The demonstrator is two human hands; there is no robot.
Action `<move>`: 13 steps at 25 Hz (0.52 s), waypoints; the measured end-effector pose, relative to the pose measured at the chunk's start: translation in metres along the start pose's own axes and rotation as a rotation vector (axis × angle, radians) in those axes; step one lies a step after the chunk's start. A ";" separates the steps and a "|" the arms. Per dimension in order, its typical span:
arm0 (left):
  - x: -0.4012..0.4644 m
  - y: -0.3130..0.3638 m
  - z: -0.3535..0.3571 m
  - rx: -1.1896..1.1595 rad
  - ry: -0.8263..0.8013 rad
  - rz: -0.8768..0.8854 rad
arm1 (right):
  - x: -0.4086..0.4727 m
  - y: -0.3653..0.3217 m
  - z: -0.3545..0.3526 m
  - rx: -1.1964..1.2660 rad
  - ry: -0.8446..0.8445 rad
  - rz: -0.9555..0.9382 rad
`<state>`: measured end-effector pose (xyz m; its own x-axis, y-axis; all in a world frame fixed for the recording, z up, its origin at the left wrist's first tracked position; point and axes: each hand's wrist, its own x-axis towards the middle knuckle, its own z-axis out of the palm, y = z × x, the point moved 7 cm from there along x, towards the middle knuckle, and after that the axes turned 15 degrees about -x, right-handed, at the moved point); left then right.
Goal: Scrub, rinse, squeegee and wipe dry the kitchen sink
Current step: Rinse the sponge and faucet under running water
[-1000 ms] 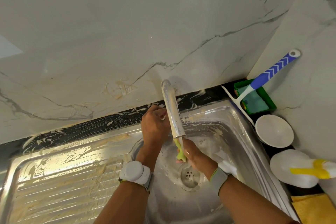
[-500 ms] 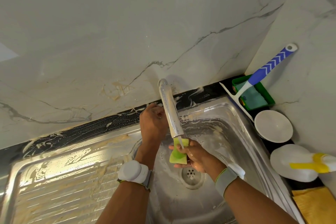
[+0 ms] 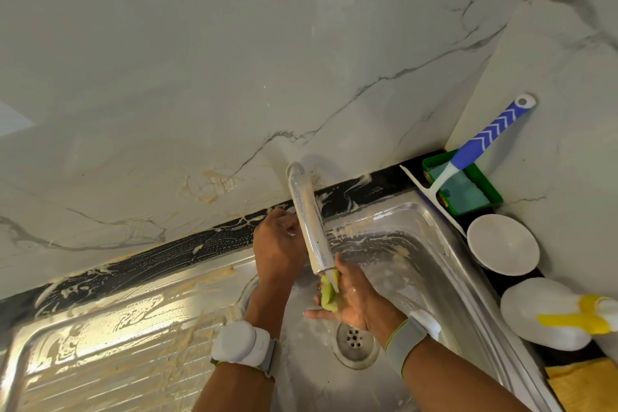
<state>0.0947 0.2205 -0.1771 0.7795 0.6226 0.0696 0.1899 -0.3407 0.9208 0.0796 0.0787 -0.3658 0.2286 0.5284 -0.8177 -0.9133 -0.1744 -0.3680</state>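
Head view, looking down into the soapy steel sink [image 3: 431,244]: right hand [image 3: 351,301] under the mouth of the tap spout [image 3: 309,227], fingers and thumb pinching a folded green sponge [image 3: 329,293] upright just below the outlet, probably to let the water run through it and wash the foam out. Left hand [image 3: 277,244] behind the spout at its base, fingers curled, most likely on a tap handle, but the handle hidden by the spout, so impossible to tell what exactly is gripped. Sponge held over the basin and above the drain [image 3: 354,341], so that dirty water falls straight down the hole and not on the draining board [image 3: 110,344], itself covered with beige foam streaks. Foam also on the black back edge [image 3: 187,244] and smeared on the marble wall [image 3: 214,184]; judged from this, scrubbing about finished and rinsing only starting. Squeegee [image 3: 468,157] with blue handle leaning in the right corner, its blade end beside a green tray [image 3: 491,191], well apart from the water and ready for its later step. On the desk to the right of the sink, near one another: white bowl [image 3: 503,244], white spray bottle [image 3: 548,314] with yellow trigger lying on its side, and yellow cloth [image 3: 582,385] at the frame edge, presumably kept dry for the last wiping.
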 end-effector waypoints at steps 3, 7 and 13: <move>0.000 0.002 -0.001 0.003 0.007 0.000 | -0.002 0.000 -0.008 -0.123 0.341 -0.008; -0.001 0.005 -0.001 0.016 -0.001 -0.007 | 0.004 0.006 -0.017 -0.093 0.486 -0.022; 0.000 0.005 0.000 -0.004 0.005 -0.025 | 0.001 0.014 -0.014 -0.245 0.212 0.061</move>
<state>0.0955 0.2186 -0.1730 0.7717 0.6341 0.0487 0.2064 -0.3221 0.9239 0.0718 0.0649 -0.3784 0.2647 0.3307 -0.9058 -0.8251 -0.4085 -0.3903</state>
